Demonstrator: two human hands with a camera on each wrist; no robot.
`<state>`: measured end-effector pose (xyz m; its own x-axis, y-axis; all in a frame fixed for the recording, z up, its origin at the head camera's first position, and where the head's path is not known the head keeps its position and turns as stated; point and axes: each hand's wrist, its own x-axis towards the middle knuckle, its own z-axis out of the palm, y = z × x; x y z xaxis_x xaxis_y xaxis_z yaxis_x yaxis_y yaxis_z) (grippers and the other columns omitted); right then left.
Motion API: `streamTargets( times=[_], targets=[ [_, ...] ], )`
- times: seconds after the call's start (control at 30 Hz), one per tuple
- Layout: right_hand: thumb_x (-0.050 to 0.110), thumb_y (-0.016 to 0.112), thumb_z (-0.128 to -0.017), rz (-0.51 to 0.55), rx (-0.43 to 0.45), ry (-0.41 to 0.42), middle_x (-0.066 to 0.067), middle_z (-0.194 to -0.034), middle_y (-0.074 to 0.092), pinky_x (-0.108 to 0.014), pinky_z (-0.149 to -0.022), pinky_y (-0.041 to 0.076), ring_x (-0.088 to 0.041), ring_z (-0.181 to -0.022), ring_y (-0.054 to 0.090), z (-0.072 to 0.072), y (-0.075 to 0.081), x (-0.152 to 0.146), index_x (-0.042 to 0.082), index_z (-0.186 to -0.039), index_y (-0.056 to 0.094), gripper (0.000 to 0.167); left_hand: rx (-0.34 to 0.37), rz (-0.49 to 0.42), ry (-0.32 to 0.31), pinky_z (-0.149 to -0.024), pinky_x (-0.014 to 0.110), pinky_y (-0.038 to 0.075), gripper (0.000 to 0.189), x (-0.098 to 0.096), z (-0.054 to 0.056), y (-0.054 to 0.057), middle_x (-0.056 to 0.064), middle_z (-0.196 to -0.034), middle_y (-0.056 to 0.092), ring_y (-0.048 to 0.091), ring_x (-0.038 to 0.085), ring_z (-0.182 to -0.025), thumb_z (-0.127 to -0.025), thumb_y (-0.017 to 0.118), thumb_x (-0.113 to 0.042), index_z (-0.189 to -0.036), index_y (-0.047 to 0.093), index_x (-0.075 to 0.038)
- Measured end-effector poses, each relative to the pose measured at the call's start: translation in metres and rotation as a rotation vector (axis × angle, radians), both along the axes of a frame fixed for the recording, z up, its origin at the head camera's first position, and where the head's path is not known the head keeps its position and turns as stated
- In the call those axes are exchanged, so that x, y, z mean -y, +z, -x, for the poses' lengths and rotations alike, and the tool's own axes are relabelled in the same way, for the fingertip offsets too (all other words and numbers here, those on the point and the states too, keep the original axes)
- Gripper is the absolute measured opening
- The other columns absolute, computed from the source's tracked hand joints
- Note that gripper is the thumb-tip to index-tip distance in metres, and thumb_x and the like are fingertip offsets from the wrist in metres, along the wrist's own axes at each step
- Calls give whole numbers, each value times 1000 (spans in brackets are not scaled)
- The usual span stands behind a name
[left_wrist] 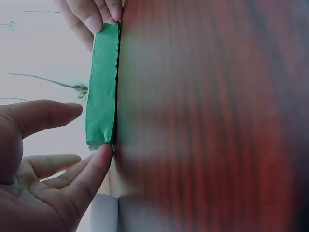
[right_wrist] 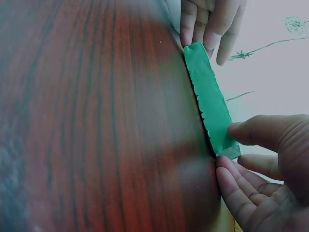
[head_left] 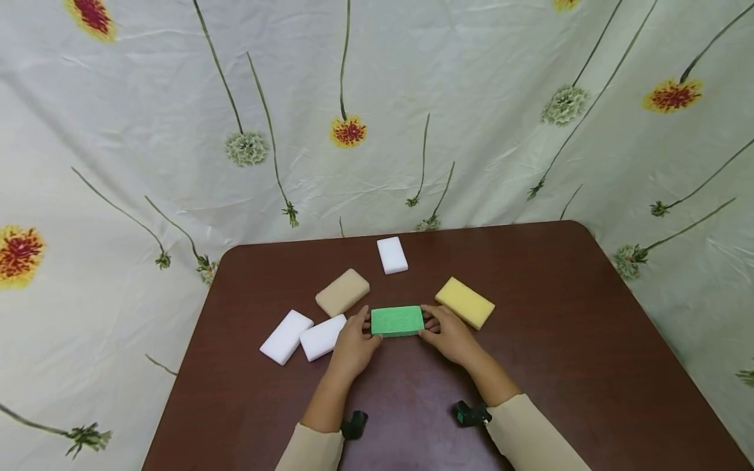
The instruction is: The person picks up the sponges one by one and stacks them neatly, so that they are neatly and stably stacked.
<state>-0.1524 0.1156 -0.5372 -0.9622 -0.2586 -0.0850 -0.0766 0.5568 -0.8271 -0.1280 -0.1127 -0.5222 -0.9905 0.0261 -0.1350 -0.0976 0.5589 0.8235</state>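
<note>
A green rectangular block (head_left: 397,321) with a slightly ragged lower edge lies flat on the dark brown table (head_left: 530,366), between the two hands. My left hand (head_left: 353,343) is at its left end; in the left wrist view a fingertip touches the end of the block (left_wrist: 102,87), while the thumb stands apart from it. My right hand (head_left: 450,333) grips the other end, its thumb on the near face of the block (right_wrist: 210,99) and its fingers by the end in the right wrist view.
Left of the green block lie a beige block (head_left: 342,292) and two white blocks, one (head_left: 286,337) farther left, the other (head_left: 323,337) by the left hand. A third white block (head_left: 392,255) lies near the back edge, a yellow block (head_left: 465,302) beyond the right hand. Flowered cloth (head_left: 471,98) hangs behind.
</note>
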Motion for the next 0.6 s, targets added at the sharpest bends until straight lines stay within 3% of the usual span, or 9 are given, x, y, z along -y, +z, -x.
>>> streamTargets(
  times=[0.6],
  targets=[
    [9,70,-94,6,23,9,-13,-125,61,-38,-91,54,-23,-107,62,-4,4,-4,3,-145,52,55,-4,26,-46,-100,46,50,63,10,10,-4,13,-124,65,66,27,-114,-85,79,-10,-143,56,-2]
  ],
)
